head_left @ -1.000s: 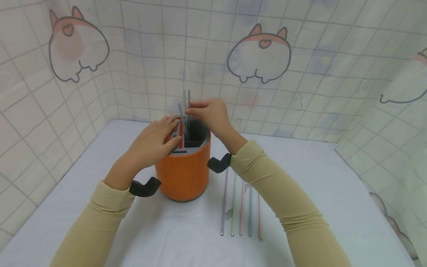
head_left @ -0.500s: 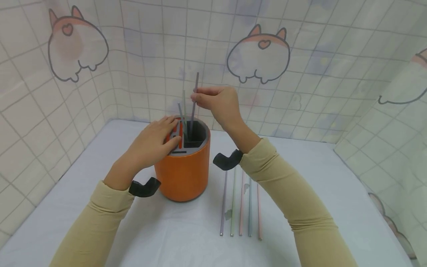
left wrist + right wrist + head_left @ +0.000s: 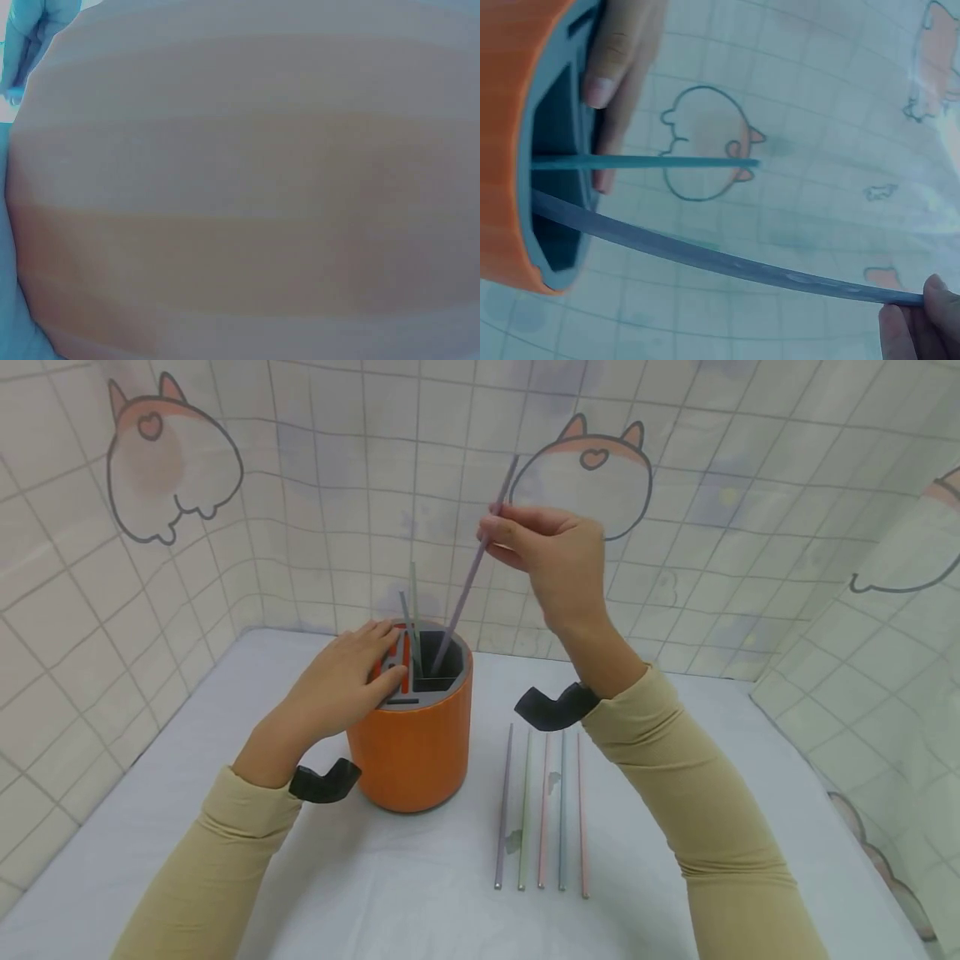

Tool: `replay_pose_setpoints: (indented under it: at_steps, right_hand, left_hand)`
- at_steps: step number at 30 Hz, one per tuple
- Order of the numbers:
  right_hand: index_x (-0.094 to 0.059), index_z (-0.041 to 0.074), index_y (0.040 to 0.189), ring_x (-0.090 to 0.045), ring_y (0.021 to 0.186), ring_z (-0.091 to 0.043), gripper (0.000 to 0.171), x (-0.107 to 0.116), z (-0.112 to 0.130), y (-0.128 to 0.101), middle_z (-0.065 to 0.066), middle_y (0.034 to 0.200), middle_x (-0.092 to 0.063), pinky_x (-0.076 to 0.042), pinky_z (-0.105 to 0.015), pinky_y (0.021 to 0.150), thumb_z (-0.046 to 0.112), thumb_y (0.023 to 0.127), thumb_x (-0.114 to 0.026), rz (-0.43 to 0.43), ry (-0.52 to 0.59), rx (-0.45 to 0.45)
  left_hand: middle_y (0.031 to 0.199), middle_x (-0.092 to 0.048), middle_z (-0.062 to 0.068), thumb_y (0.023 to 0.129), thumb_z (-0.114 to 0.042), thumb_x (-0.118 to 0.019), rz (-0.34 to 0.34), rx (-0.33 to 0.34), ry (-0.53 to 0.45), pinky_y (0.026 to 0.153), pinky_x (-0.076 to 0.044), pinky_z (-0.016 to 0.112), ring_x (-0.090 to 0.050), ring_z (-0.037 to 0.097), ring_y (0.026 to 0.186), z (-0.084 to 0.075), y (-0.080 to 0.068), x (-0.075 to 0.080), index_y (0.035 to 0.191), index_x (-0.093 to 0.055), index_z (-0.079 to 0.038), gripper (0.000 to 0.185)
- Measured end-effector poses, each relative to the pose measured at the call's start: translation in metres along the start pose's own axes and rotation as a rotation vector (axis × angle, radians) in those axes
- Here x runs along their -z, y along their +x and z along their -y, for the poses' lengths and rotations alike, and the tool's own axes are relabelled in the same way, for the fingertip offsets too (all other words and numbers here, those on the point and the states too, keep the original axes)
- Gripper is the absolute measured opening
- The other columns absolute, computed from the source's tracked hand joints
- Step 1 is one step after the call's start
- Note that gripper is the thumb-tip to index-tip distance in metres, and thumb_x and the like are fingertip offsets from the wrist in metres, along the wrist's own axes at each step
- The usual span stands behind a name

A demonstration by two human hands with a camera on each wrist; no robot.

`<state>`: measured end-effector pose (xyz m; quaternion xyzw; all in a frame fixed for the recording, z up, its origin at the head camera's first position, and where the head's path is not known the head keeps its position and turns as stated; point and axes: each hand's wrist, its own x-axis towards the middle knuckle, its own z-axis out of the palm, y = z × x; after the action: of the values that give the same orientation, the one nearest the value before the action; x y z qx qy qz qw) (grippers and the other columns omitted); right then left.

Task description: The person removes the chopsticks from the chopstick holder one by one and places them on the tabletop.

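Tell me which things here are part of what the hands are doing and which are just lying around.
In use: right hand pinching a grey straw; left hand resting on the orange holder.

Lying about: five straws in a row on the table; two straws standing in the holder.

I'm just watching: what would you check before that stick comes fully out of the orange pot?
1. Right hand pinches the grey stick: ok.
2. Stick's lower end clear of the orange pot: not ok, still inside.
3. Left hand rests on the pot's top: ok.
4. Other sticks in the pot stay upright: ok.
5. Room beside the row of sticks on the table: ok.
6. Left wrist view usable: not ok, blocked.
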<state>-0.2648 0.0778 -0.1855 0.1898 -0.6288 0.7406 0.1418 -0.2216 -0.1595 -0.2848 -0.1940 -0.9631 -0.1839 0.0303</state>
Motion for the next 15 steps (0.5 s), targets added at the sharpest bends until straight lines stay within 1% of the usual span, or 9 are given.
replay_pose_setpoints:
  at_steps: [3,5,8,11,15]
  right_hand:
    - [-0.076,-0.006,0.097,-0.077,0.08,-0.019,0.017,0.011,0.011,0.0,-0.008,0.085,-0.078,-0.062,-0.031,0.079,-0.001,0.081,-0.078,-0.041,0.097,0.035]
    - [-0.077,-0.006,0.094,-0.077,0.079,-0.02,0.016,0.022,0.017,0.0,-0.008,0.083,-0.078,-0.062,-0.031,0.078,-0.001,0.079,-0.079,-0.074,0.135,0.051]
    - [-0.077,-0.006,0.092,-0.077,0.077,-0.022,0.016,0.038,0.023,0.0,-0.011,0.081,-0.077,-0.062,-0.032,0.079,-0.001,0.077,-0.082,-0.122,0.181,0.036]
    - [-0.078,-0.005,0.092,-0.076,0.077,-0.022,0.018,0.055,0.023,-0.003,-0.011,0.08,-0.076,-0.062,-0.032,0.08,0.002,0.076,-0.083,-0.144,0.169,0.011]
    - [-0.078,-0.003,0.091,-0.076,0.076,-0.02,0.019,0.079,0.01,-0.011,-0.009,0.08,-0.077,-0.062,-0.03,0.077,0.005,0.075,-0.084,-0.154,0.106,-0.081]
  left_hand:
    - [0.165,-0.023,0.017,0.105,-0.036,-0.042,-0.001,-0.004,0.0,0.127,-0.011,0.053,-0.016,0.037,0.154,0.001,0.0,0.001,0.157,-0.027,-0.003,0.063]
    - [0.165,-0.023,0.017,0.105,-0.036,-0.042,0.0,-0.005,-0.003,0.127,-0.011,0.053,-0.015,0.037,0.154,0.0,0.0,0.001,0.157,-0.026,-0.003,0.063]
    - [0.165,-0.022,0.017,0.105,-0.036,-0.042,0.002,-0.002,-0.007,0.127,-0.011,0.053,-0.015,0.037,0.155,0.0,0.001,0.001,0.157,-0.026,-0.004,0.063]
    - [0.165,-0.022,0.016,0.105,-0.035,-0.042,0.002,-0.005,-0.008,0.127,-0.011,0.053,-0.015,0.037,0.155,0.001,0.002,0.001,0.157,-0.026,-0.004,0.063]
    - [0.165,-0.023,0.016,0.105,-0.037,-0.042,-0.002,-0.017,-0.01,0.127,-0.011,0.053,-0.015,0.037,0.155,0.002,0.003,0.0,0.157,-0.027,-0.004,0.063]
